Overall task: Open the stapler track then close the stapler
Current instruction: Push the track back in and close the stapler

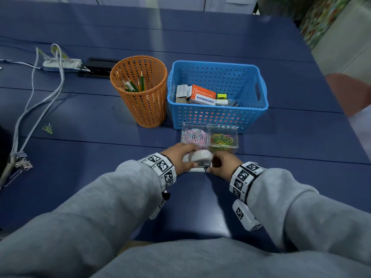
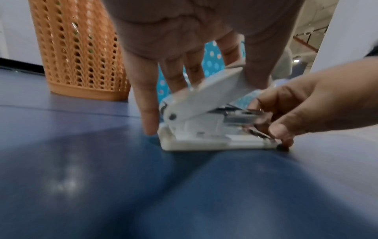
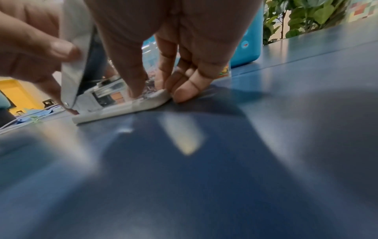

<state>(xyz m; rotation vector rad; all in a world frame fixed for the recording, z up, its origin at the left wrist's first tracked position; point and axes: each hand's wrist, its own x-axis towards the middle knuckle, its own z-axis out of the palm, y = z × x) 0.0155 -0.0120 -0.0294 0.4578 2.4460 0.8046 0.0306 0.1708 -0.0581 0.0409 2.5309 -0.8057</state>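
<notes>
A small white stapler [image 1: 198,160] sits on the blue table [image 1: 80,117] just in front of me. Its top cover [image 2: 204,95] is raised at an angle on the rear hinge, baring the metal staple track [image 2: 239,118]. My left hand [image 1: 180,155] grips the cover from above, with the thumb [image 2: 257,72] on one side and the fingers [image 2: 175,76] on the other. My right hand [image 1: 222,163] pinches the stapler's front end: its thumb [image 3: 132,77] presses on the base [image 3: 122,107], and its curled fingers [image 3: 186,90] sit against the front edge.
A clear two-part box of paper clips [image 1: 209,138] stands right behind the stapler. Behind that are a blue basket [image 1: 216,65] holding boxes and an orange mesh cup [image 1: 144,109] holding pencils. White cables [image 1: 40,97] and binder clips [image 1: 20,163] lie at the left.
</notes>
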